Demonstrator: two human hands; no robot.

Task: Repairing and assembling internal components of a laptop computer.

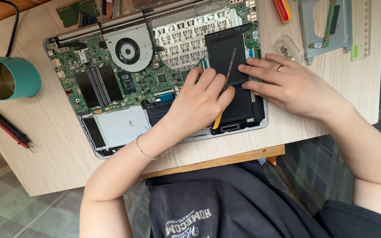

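An opened laptop (111,128) lies on the wooden table with its green circuit board (102,61), round fan (127,50) and black battery pack (223,55) exposed. My left hand (199,103) grips a thin metal tool with a yellow handle (231,66), its blade lying across the battery pack. My right hand (287,83), a ring on one finger, rests flat with its fingers pressing on the battery pack's right side, next to the tool's blade.
A teal cup (9,77) stands at the table's left, with red and black probe leads (9,128) beside it. At the back right lie a metal drive bracket (325,26), a ruler (360,28), a small clear bag of screws (287,48) and a red-yellow tool (283,9).
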